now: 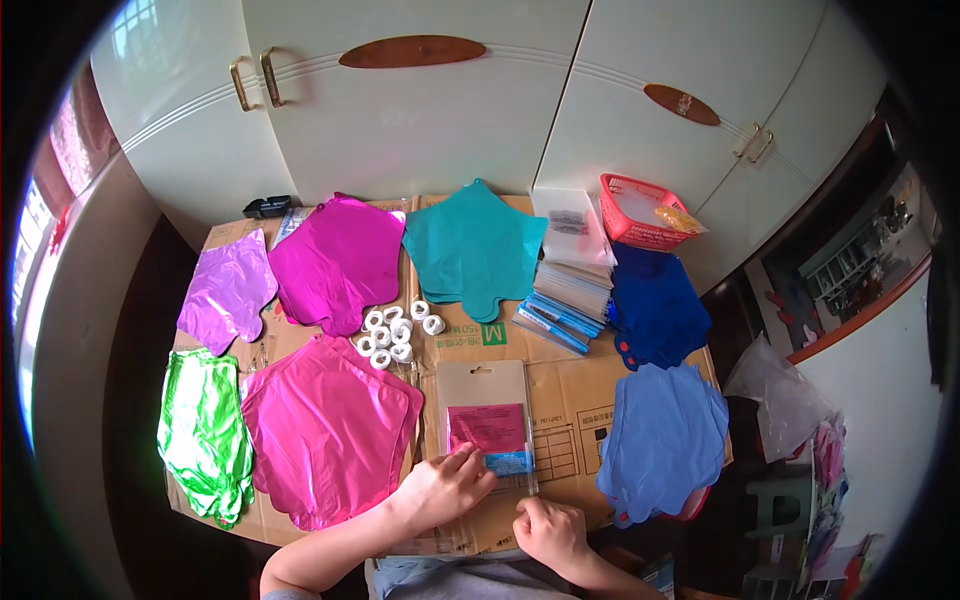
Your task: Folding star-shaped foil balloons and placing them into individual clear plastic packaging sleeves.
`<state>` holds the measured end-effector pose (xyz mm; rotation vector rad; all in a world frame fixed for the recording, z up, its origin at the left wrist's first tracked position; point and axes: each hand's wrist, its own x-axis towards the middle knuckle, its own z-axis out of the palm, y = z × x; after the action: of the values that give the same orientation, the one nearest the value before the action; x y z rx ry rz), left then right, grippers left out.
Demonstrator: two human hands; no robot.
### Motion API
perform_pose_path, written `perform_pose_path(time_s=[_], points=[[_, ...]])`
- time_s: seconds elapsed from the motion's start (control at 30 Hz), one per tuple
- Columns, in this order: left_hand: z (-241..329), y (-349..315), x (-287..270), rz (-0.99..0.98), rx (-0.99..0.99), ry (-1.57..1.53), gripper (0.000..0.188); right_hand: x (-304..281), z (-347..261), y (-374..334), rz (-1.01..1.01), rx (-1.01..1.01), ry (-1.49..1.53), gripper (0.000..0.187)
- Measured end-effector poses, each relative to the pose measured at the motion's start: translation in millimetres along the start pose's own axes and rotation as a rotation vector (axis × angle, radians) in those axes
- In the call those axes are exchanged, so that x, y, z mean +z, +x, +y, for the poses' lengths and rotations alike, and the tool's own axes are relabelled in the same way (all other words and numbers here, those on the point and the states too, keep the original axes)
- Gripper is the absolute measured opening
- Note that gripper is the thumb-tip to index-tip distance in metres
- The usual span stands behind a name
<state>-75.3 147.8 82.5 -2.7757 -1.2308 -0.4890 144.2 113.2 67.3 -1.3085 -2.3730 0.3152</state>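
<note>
A clear plastic packet (481,382) with a hanging slot lies at the middle of the cardboard near me. Inside it are a folded pink foil piece (486,428) and a blue strip at the bottom. Over the packet's lower left part is my left hand (448,488), its fingers bent and pressed on it. By the lower right corner of the packet, my right hand (552,532) is closed, with index finger and thumb drawn together. Whatever the right fingers may hold is hidden. Left of the packet lies a stack of pink foil balloons (330,430).
Around lie flat foil balloons: green (203,435), lilac (228,290), magenta (335,262), teal (475,250), dark blue (657,305) and light blue (665,440). White ribbon rolls (390,335) cluster mid-table. Stacked packets (568,300) stand beside a red basket (648,236). White cabinets rise behind.
</note>
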Motion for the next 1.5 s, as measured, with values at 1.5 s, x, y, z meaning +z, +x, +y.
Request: perform_pose_path(time_s=[1.5], points=[[3.8,-2.1,-2.9,-0.097,-0.032,-0.07,0.025,-14.6,53.1,49.2,0.005,-0.377,0.04,0.028]])
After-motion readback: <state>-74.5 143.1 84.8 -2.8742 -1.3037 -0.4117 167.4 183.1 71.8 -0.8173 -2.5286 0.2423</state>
